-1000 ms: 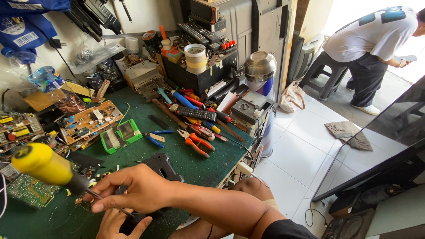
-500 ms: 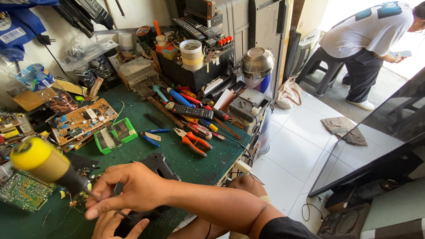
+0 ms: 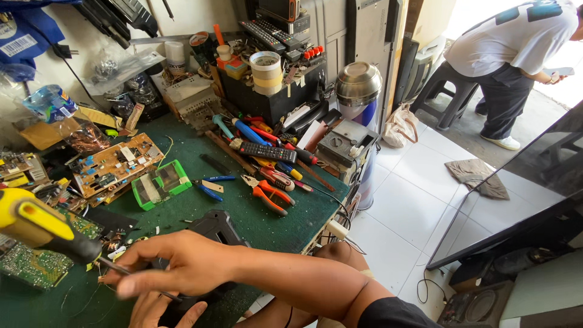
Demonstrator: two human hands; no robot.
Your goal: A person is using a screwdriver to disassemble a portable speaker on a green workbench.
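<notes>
I steady the black part on the green table with my right hand, laid flat over its near end so it cannot slide under the tool. My right fingers are stretched out and close together, pressing down, pinching nothing. My left hand lies beneath, its fingers spread and propping the part from the near edge. The screwdriver, yellow-and-black handle, slants in from the left, its thin shaft running under my right fingers; the tip is hidden. The part is matt black plastic, angular, mostly covered by my hands. Circuit boards and orange pliers lie beyond, within reach.
</notes>
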